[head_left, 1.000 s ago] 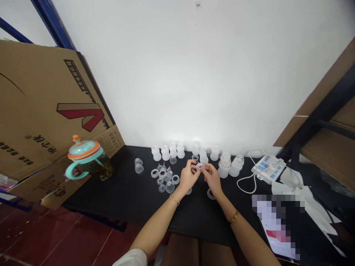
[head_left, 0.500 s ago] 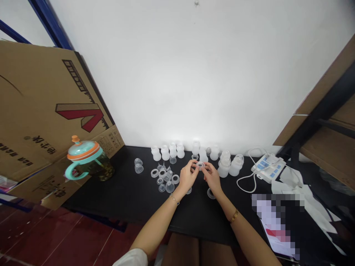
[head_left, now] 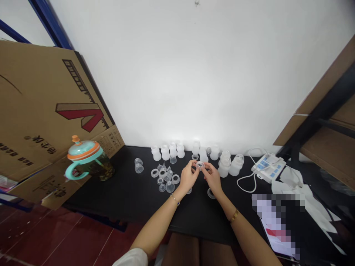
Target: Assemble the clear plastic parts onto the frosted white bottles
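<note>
Left hand (head_left: 189, 176) and right hand (head_left: 213, 177) meet on one clear ring (head_left: 200, 166)

Thumb and fingers of each hand are nearly closed, pinching the ring from its left and right sides. It is held up over the black desk (head_left: 124, 195), on the near side of several white bottles (head_left: 214, 152). Whether a second part sits inside the ring is too small to tell.

Left of the left hand, loose rings (head_left: 154, 176) and domed clear parts (head_left: 170, 187) lie in a cluster, with four white bottles (head_left: 165, 152) upright at its far side. Two clear caps (head_left: 139, 169) are farther left. One round clear piece (head_left: 211, 195) lies under the right wrist.

To the right stand bottles with clear covers (head_left: 235, 166), then a power strip (head_left: 268, 168) with a white cable (head_left: 246, 191). A phone (head_left: 277, 232) lies at the near right; a lidded jug (head_left: 97, 166) is at the far left.
</note>
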The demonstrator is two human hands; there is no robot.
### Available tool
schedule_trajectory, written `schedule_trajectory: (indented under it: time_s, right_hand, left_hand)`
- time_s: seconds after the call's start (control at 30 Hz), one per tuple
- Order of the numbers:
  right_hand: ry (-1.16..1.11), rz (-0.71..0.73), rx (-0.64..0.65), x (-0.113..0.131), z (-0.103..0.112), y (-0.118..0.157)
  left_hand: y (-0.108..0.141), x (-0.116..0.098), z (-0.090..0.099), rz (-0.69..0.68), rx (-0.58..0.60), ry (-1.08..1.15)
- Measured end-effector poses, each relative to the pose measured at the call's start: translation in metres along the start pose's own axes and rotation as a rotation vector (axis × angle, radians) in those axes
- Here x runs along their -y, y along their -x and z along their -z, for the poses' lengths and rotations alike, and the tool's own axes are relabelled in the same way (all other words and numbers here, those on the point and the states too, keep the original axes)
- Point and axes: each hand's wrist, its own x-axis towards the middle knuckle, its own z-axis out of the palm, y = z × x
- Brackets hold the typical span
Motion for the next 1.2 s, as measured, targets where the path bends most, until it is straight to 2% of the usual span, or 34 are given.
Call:
schedule_trajectory:
  time_s: [0.3, 1.2]
  right_hand:
    - [0.082, 0.042, 0.006, -0.0021, -0.0001, 0.0005]
    - [0.268, 0.144, -0.049, -0.0046, 0.0015, 0.0013]
  left_hand:
    - [-0.0003, 0.0037, -0.003, 0.032, 0.009, 0.136]
    - [0.0017, -0.0009, -0.0013, -0.009, -0.006, 0.062]
